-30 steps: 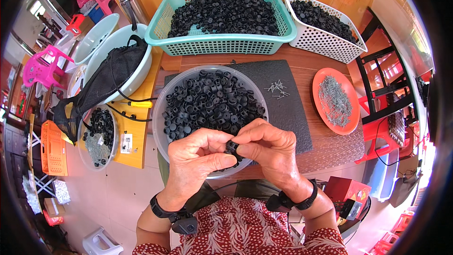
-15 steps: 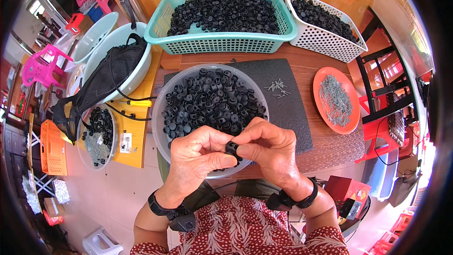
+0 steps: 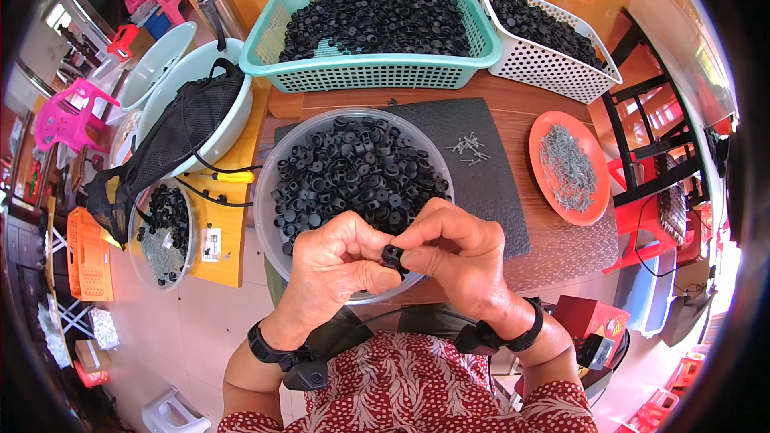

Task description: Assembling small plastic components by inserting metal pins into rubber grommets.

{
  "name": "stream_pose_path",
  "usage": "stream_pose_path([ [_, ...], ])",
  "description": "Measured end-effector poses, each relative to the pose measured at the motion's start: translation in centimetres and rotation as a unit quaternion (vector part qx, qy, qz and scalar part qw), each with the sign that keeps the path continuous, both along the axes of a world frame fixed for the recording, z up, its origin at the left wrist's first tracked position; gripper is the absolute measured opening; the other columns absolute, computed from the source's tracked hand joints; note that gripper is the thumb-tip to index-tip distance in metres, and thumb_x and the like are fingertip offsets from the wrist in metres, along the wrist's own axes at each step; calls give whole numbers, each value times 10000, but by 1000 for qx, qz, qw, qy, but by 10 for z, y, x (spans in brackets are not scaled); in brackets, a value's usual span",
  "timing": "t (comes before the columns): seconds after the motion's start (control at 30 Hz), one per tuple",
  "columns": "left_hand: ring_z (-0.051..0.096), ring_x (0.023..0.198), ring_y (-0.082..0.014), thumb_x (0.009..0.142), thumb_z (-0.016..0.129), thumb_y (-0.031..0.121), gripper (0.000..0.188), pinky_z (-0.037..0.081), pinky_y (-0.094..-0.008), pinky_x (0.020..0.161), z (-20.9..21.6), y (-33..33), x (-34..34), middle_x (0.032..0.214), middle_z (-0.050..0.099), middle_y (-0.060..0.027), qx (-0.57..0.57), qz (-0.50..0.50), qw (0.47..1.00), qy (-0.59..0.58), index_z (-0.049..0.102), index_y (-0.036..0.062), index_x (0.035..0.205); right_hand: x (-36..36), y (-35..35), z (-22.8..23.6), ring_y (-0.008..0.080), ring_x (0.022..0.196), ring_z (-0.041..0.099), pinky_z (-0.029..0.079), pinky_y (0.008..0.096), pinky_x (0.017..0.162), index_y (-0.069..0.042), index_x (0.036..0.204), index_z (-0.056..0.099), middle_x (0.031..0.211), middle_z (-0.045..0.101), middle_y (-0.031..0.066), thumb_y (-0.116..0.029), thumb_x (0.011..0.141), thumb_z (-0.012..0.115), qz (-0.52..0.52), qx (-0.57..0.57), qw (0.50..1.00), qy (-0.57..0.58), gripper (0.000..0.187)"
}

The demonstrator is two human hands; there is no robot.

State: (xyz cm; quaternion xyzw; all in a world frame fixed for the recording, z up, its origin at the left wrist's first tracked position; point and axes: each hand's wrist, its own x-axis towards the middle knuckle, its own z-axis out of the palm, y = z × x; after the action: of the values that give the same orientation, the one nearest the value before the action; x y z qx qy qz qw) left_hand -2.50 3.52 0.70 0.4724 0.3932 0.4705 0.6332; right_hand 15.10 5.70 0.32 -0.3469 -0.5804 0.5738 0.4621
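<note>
Since the black part [image 3: 391, 257] looks fiddly, I have left hand [image 3: 333, 263] and right hand [image 3: 459, 255] pinching it above the tub [image 3: 265, 192].

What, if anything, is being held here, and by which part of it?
A small black part, held by its outer sides: the left grip at its left, the right grip at its right. The exact contact points are hidden.

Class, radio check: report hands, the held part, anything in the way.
Left hand and right hand pinching small black part. Part over near side of tub. No obstruction visible.
</note>
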Motion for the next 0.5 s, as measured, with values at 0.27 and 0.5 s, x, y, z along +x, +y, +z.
stream_pose_path([
  [0.27, 557, 627, -59, 735, 727, -30, 219, 470, -211, 560, 6, 2, 0, 724, 618, -39, -33, -3, 999, 22, 584, -26, 900, 2, 6, -2, 65, 749, 568, 467, 213, 661, 12, 852, 650, 811, 604, 9, 129, 739, 621, 37, -151, 985, 76, 166],
  [0.5, 581, 649, -65, 732, 731, -19, 219, 481, -213, 574, 5, 3, -2, 739, 634, -48, -18, 0, 999, 46, 584, -20, 894, -1, 3, 0, 66, 717, 544, 445, 209, 644, -2, 844, 660, 792, 559, 7, 131, 727, 627, 13, -72, 997, 38, 180],
])
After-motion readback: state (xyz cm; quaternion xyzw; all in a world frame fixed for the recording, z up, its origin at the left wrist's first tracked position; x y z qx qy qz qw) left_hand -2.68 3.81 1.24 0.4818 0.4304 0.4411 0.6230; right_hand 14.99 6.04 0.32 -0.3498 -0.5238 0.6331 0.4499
